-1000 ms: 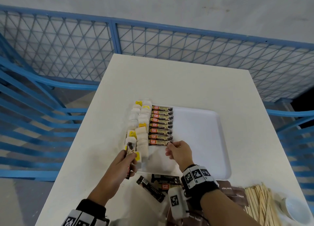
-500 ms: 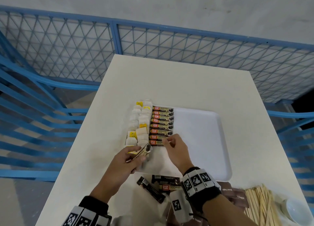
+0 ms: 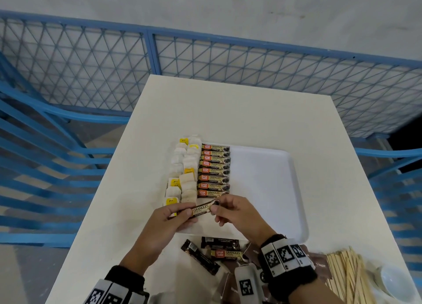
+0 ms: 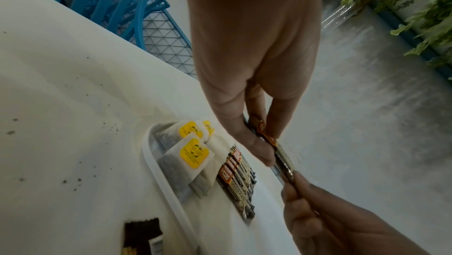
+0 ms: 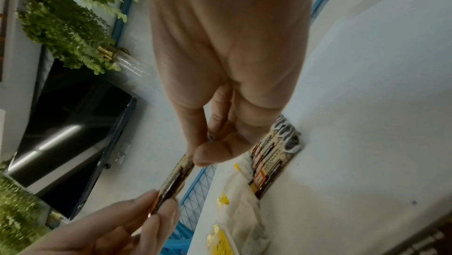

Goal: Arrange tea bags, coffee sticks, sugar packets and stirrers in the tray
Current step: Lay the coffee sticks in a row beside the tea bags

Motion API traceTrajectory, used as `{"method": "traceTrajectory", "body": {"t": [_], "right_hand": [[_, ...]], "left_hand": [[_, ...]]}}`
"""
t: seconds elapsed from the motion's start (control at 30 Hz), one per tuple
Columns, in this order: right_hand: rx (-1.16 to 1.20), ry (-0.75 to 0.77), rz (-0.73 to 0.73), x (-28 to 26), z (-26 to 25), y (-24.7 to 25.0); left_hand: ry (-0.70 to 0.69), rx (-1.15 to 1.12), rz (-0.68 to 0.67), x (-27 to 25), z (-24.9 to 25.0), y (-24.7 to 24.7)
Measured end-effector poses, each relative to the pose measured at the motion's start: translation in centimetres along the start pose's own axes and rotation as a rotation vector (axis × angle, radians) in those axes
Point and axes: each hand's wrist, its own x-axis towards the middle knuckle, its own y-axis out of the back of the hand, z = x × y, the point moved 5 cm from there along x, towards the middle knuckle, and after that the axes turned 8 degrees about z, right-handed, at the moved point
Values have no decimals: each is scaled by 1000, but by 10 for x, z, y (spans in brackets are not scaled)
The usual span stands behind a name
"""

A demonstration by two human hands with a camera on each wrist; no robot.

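Over the tray's [image 3: 262,189] near left, both hands, left hand [image 3: 166,221] and right hand [image 3: 237,214], pinch 1 coffee stick [image 3: 204,208]; tea bags [image 3: 185,173] and 8 sticks [image 3: 214,170] are placed, while sugar packets [image 3: 319,262] and stirrers [image 3: 349,276] wait.

Indoor staged work area, white table [image 3: 239,111], blue mesh fencing [image 3: 228,59], bare grey wall [image 3: 205,4], hanging greenery [image 5: 63,19]

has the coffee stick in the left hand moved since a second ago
Yes. The coffee stick has swung from upright beside the tea bags to lying crosswise just below the row of coffee sticks in the tray, now pinched by the left hand and right hand.
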Motion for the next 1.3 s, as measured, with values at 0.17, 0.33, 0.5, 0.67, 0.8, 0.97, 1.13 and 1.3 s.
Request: {"method": "traceTrajectory", "body": {"t": [0.17,0.33,0.5,0.67,0.8,0.97,1.13,1.3], "right_hand": [[-22,-55,27,-2,9,9],[-22,-70,61,-4,15,12],[-88,-48,102,-2,16,17],[-110,-85,220,5,23,36],[-144,-129,315,14,31,48],[-221,-127,382,25,37,44],[-366,-64,466,33,37,43],[-461,17,506,31,31,42]], "left_hand": [[-18,13,99,4,-3,5],[-51,77,153,7,-6,8],[-81,144,150,6,-7,7],[-124,306,170,7,-13,19],[-201,497,105,1,-18,21],[-264,681,-81,-9,-36,12],[-356,778,-181,-15,-47,4],[-441,865,-224,-15,-50,-5]]}}
